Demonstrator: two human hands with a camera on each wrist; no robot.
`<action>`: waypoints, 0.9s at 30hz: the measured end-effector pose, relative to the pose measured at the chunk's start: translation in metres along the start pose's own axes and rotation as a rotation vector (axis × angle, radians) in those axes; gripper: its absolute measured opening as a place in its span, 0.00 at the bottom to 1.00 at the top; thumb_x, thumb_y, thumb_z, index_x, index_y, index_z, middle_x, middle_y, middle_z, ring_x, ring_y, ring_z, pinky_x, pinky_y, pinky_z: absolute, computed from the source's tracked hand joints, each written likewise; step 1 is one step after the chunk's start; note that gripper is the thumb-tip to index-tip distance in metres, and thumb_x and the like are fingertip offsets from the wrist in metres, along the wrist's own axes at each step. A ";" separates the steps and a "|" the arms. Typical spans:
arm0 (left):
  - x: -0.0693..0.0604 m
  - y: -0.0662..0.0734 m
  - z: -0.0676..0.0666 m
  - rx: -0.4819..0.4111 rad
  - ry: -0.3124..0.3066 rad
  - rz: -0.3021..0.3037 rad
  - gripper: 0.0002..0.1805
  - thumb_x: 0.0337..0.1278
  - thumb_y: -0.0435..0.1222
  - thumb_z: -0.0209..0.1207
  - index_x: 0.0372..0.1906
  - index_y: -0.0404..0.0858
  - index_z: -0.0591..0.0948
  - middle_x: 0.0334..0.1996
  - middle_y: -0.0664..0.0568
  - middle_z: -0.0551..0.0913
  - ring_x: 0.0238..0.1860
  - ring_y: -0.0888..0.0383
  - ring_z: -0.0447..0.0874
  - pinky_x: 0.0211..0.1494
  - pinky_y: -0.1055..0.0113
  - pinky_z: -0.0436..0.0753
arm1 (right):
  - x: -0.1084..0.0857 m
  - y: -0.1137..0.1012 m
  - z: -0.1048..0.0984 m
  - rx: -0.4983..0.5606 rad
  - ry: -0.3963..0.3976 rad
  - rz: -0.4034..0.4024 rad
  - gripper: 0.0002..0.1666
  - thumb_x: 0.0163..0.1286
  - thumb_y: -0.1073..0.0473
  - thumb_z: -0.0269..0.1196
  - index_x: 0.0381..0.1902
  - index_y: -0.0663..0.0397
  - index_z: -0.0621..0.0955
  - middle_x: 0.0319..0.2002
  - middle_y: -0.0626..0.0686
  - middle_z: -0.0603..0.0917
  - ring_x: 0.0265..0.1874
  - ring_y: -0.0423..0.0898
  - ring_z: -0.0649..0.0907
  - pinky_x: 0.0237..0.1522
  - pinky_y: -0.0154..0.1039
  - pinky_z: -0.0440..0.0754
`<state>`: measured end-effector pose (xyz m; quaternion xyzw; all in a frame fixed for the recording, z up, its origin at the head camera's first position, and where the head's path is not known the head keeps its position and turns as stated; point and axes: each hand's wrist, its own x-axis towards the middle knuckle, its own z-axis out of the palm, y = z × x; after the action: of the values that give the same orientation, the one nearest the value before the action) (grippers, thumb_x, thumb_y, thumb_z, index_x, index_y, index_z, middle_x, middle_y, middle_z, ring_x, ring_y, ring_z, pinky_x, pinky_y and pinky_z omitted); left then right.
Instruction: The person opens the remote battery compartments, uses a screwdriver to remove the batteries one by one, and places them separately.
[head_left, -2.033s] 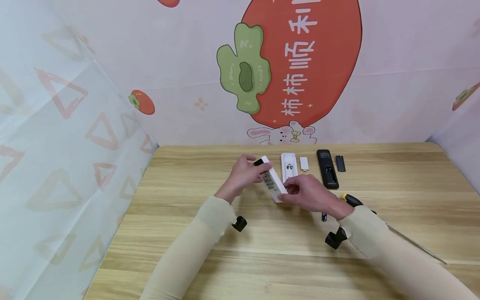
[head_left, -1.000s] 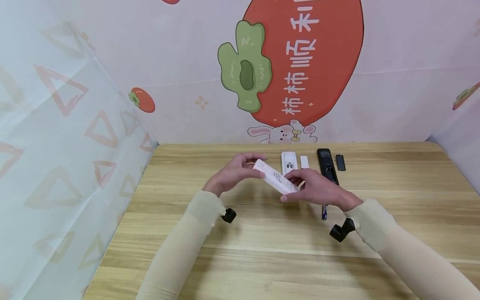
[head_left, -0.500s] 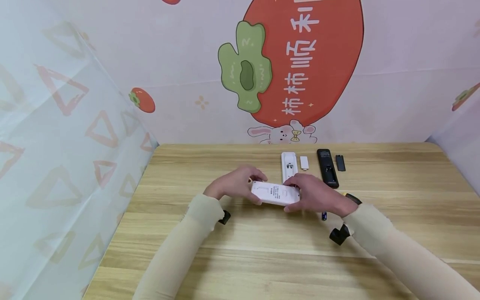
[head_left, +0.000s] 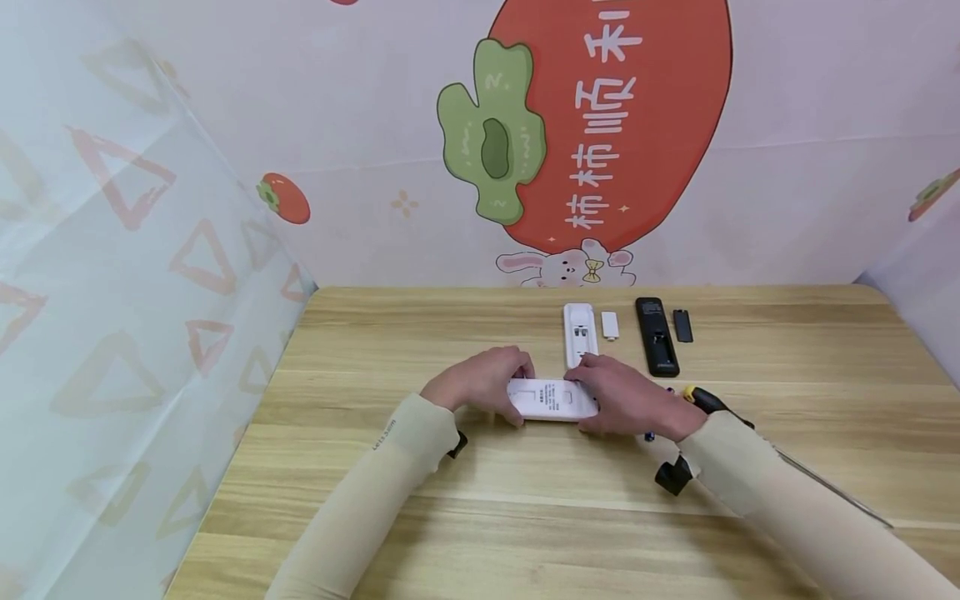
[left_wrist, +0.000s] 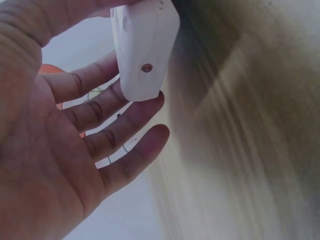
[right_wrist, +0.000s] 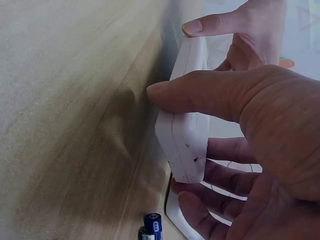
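Left hand (head_left: 483, 382) and right hand (head_left: 626, 398) grip a remote (head_left: 553, 400)
Each pinches one end between thumb and fingers, printed side up; a battery (right_wrist: 153, 223) lies nearby

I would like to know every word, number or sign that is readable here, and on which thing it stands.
"柿柿顺利": turned sideways on the red printed fruit, last character at the picture's top edge.
"AAA": on the blue battery.
Too small to read: print on the back of the held white remote.
Too small to read: label on the black remote.
Unclear: writing on the left sleeve.
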<state>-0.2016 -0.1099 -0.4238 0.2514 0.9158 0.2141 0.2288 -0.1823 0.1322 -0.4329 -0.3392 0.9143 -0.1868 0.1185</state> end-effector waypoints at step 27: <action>0.004 0.002 0.009 0.090 0.004 -0.033 0.28 0.39 0.38 0.82 0.47 0.43 0.80 0.40 0.59 0.77 0.42 0.58 0.75 0.47 0.68 0.77 | 0.001 -0.002 0.007 -0.067 -0.010 0.034 0.37 0.54 0.53 0.80 0.59 0.60 0.81 0.49 0.53 0.82 0.42 0.47 0.78 0.46 0.44 0.80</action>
<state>-0.1994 -0.1034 -0.4310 0.2458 0.9289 0.1693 0.2191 -0.1799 0.1287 -0.4383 -0.3282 0.9251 -0.1524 0.1150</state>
